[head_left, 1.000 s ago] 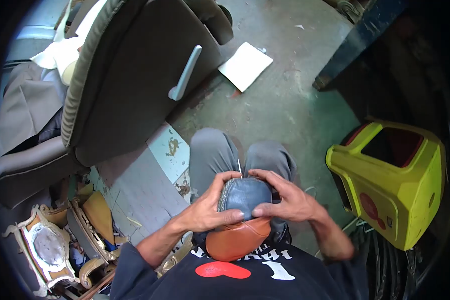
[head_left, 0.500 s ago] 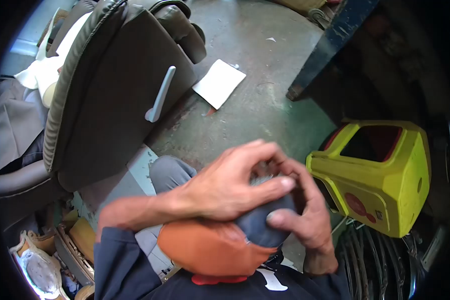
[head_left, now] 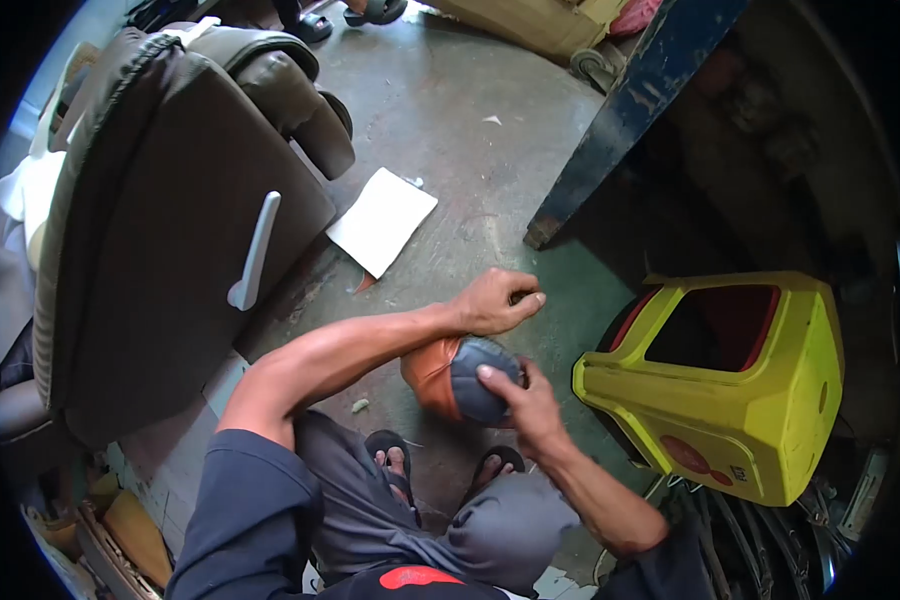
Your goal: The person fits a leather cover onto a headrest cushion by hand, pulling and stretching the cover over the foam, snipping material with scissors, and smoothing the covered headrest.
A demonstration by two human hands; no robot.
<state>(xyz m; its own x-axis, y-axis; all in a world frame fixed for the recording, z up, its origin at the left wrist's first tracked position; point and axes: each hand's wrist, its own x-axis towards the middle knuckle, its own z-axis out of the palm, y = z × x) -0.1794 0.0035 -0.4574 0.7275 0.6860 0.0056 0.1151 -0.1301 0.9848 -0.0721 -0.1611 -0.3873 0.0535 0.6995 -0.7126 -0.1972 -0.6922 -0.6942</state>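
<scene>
Above my knees is a rounded, padded orange and dark-blue piece (head_left: pixel 485 380) with a smooth, leather-like cover and visible seams. My right hand (head_left: pixel 532 408) grips its dark-blue side, thumb on top and fingers around the far edge. Just beyond the piece, my left hand (head_left: pixel 497 302) is closed, thumb pressed to the curled fingers; whatever it may pinch is too small to make out. The left wrist passes close over the orange part.
A brown recliner (head_left: pixel 180 240) with a pale lever (head_left: pixel 257 250) lies at left. A white sheet (head_left: pixel 382 222) is on the floor. At right are a yellow plastic housing (head_left: pixel 760 410) and a blue post (head_left: pixel 630 125). Another person's sandalled feet (head_left: pixel 375 10) show at the top.
The padded piece has moved from against my chest to farther out. My left hand has left its surface and is now closed beyond it. My right hand still holds it. The view has shifted.
</scene>
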